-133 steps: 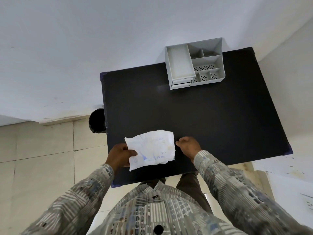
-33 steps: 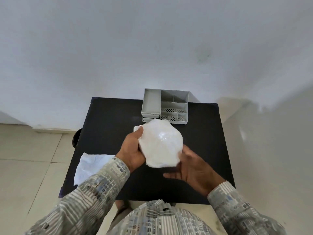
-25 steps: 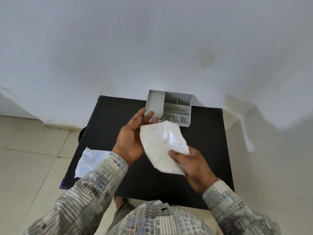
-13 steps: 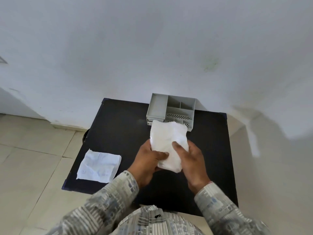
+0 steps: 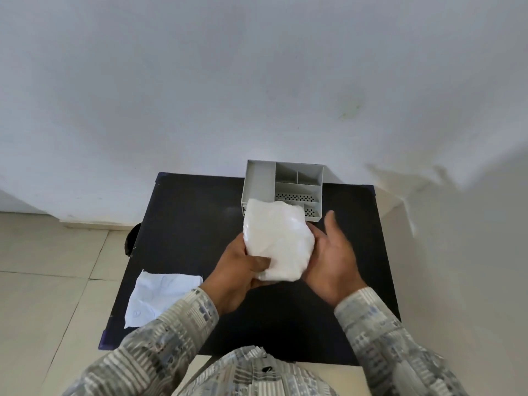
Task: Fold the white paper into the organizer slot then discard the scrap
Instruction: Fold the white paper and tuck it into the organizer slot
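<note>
Since half a second ago the right hand (image 5: 331, 258) has let go and opened, palm up with fingers spread, just beside the white paper (image 5: 277, 241). Only the left hand (image 5: 240, 270) grips the sheet now, thumb pressed on its near left edge. Bright, glossy and crumpled, the paper is a rounded, loosely folded bundle held above the black table (image 5: 185, 218), its far edge overlapping the grey organizer (image 5: 258, 181). A creased scrap (image 5: 160, 295) with faint blue marks lies at the table's near left edge.
</note>
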### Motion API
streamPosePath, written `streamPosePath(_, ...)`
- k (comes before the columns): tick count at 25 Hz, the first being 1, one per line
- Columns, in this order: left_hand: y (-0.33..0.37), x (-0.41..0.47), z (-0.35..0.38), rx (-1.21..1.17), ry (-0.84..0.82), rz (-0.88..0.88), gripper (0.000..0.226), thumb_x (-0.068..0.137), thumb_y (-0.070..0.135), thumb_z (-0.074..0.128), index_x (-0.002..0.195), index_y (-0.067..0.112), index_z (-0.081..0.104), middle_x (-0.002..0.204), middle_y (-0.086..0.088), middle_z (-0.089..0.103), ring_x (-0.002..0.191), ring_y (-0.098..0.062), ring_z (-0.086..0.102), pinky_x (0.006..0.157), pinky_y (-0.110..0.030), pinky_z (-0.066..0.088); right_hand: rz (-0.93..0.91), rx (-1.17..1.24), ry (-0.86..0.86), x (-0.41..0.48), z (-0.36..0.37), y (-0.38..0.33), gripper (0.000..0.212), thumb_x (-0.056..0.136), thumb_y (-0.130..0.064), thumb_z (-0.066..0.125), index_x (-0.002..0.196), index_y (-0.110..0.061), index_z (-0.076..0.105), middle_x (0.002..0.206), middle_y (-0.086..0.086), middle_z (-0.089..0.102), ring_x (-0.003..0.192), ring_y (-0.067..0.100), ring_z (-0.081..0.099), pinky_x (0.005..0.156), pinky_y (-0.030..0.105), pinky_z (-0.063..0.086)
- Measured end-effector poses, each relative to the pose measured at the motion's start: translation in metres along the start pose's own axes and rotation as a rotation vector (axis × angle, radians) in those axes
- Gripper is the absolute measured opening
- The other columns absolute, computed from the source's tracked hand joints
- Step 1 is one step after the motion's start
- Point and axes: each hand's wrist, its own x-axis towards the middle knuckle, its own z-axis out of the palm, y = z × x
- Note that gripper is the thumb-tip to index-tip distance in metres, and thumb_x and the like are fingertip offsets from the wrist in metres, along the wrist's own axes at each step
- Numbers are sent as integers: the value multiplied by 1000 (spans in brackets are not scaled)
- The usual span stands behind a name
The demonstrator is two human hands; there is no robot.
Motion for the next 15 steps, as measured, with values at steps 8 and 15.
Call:
streamPosePath(8,16,20,-31,103,-43,-27,59,93,-8,66,143,23,56,127,-7,76,112,-33,77,76,-45,66,-62,-257,75,13,33,49,42,101,-15,65,142,-20,57,129,19,73,108,44,76,87,65,62)
streamPosePath(15,85,66,-87,276,162,3,52,84,18,87,130,18,63,115,-6,77,99,-28,78,70,-40,64,-125,-423,70,25,78,55,38,102,-6,58,135,-25,62,122,8,76,104,29,77,69,45,66)
